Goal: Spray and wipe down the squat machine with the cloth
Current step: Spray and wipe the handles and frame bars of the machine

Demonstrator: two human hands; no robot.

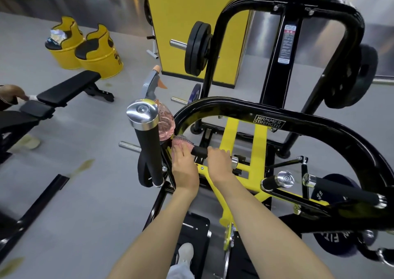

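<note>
Left hand (185, 167) flat on cloth (180, 144), right hand (220, 161) gripping handle (199, 152), squat machine (319, 127) labelled HAMMER STRENGTH

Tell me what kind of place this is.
A gym, most likely. A Hammer Strength machine fills the view, black weight plates hang on its pegs, and an adjustable bench stands at left.

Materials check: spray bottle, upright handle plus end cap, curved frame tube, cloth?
Spray bottle: see-through pink plastic, grey plastic trigger.
Upright handle: matte black sleeve, likely rubber or foam.
End cap: polished metal, mirror-like reflections.
Frame tube: gloss black paint, probably over steel; sharp highlights.
Cloth: pink fabric with a checked mesh edge; weave unclear.
</note>
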